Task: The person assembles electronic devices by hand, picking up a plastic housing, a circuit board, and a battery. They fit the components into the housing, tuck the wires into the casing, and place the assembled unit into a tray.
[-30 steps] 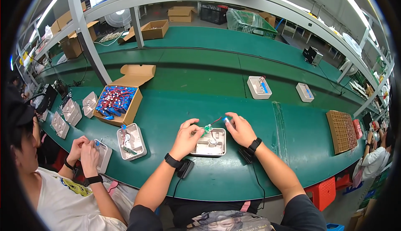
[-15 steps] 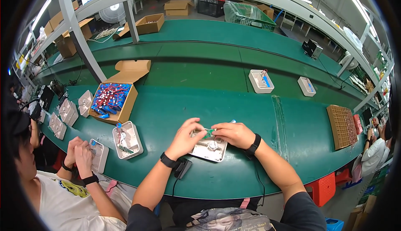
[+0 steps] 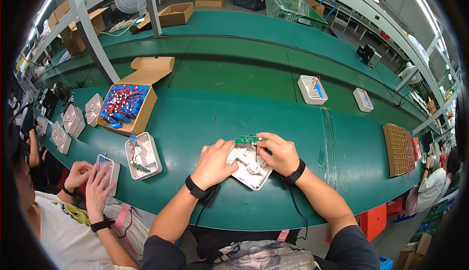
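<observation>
In front of me a white plastic housing (image 3: pixel 255 178) lies on the green bench, with a round white part (image 3: pixel 254 167) inside it. My left hand (image 3: pixel 214 163) grips its left side, thumb over the rim. Between the thumb and fingers of my right hand (image 3: pixel 280 155) is a small green circuit board (image 3: pixel 246 140), held above the housing's far edge. Whether wires join the board to the housing is hard to make out. Black bands circle both my wrists.
To the left stand another white housing (image 3: pixel 157 158) with a board and blue cell, and a carton (image 3: pixel 152 105) of blue wired batteries. A co-worker's hands (image 3: pixel 95 188) are over a further housing. Two housings (image 3: pixel 320 101) lie far right, near a brown divided tray (image 3: pixel 390 145).
My left hand has left the circuit board and moved down onto the housing. The board, now in my right hand alone, shows its broad face. The co-worker's hands have moved lower and opened.
</observation>
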Available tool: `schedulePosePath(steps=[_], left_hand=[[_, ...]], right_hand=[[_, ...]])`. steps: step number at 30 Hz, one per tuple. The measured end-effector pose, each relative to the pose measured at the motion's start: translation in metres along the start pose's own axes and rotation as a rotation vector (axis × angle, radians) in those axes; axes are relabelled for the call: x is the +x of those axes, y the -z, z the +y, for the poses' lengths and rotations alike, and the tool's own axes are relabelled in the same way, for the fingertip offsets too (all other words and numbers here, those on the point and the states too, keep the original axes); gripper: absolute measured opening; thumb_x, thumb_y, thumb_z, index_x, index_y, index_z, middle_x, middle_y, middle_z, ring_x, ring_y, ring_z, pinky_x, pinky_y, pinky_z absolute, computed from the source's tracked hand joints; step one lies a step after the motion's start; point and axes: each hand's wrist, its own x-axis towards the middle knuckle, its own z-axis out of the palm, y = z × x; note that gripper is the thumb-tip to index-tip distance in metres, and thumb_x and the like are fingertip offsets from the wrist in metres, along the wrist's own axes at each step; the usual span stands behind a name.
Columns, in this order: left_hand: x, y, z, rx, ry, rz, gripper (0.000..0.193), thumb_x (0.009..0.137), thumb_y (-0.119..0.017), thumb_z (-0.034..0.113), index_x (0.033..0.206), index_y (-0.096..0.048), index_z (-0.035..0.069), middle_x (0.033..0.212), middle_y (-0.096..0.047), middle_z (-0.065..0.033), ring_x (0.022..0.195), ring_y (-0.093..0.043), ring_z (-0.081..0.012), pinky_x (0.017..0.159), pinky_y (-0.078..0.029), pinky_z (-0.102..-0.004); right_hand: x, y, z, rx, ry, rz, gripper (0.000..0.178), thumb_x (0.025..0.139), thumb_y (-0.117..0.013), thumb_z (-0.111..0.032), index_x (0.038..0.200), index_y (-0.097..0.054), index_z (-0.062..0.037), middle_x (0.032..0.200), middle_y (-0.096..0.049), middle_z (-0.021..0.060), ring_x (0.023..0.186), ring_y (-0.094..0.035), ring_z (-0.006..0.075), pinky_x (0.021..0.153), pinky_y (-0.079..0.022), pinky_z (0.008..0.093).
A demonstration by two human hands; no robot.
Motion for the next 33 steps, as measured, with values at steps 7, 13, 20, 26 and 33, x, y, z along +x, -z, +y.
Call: schedulePosePath(steps=[7,13,20,26,33], left_hand=[[0.007,-0.014,-0.004,-0.185,-0.033,0.047,0.057,0.083,-0.077,0.023,0.136,-0.064,0.003,0.112,-0.071,-0.0186,0.106,-0.069,-0.0374,0.095,-0.051,-0.0471],[0.005,-0.020,0.006,-0.422,0.029,0.116,0.052,0.080,-0.082,0.014,0.129,-0.066,0.003,0.109,-0.072,-0.0182,0.105,-0.072,-0.0349,0.091,-0.057,-0.0424],[0.004,-0.012,0.017,-0.414,-0.012,0.089,0.042,0.079,-0.084,0.008,0.118,-0.067,0.003,0.109,-0.073,-0.0152,0.101,-0.074,-0.0307,0.086,-0.059,-0.0372],[0.000,-0.015,0.016,-0.311,-0.122,0.073,0.031,0.080,-0.085,0.010,0.106,-0.071,0.003,0.108,-0.075,-0.0115,0.095,-0.075,-0.0301,0.083,-0.060,-0.0375],[-0.002,-0.024,0.010,-0.241,-0.215,0.136,0.017,0.081,-0.085,0.014,0.094,-0.078,0.005,0.109,-0.077,-0.0117,0.087,-0.076,-0.0297,0.075,-0.062,-0.0372]], right_hand=[[0.006,0.010,0.007,0.163,-0.132,-0.151,0.013,0.087,-0.078,-0.005,0.099,-0.073,-0.0026,0.117,-0.076,0.0140,0.091,-0.076,0.0278,0.080,-0.062,0.0384],[0.014,0.027,0.002,0.226,-0.223,-0.464,0.010,0.092,-0.074,-0.008,0.100,-0.072,-0.0017,0.120,-0.075,0.0144,0.104,-0.073,0.0329,0.091,-0.059,0.0423],[0.005,0.025,-0.015,-0.093,-0.030,-0.490,0.013,0.089,-0.071,-0.007,0.098,-0.070,0.0023,0.119,-0.072,0.0163,0.105,-0.071,0.0342,0.092,-0.058,0.0437],[0.003,0.027,-0.021,-0.156,0.061,-0.506,0.014,0.086,-0.069,-0.007,0.095,-0.071,0.0025,0.117,-0.072,0.0170,0.106,-0.071,0.0341,0.092,-0.059,0.0433],[-0.002,0.023,-0.020,-0.184,0.023,-0.552,0.012,0.085,-0.067,-0.006,0.093,-0.072,0.0012,0.111,-0.071,0.0154,0.101,-0.072,0.0332,0.089,-0.060,0.0435]])
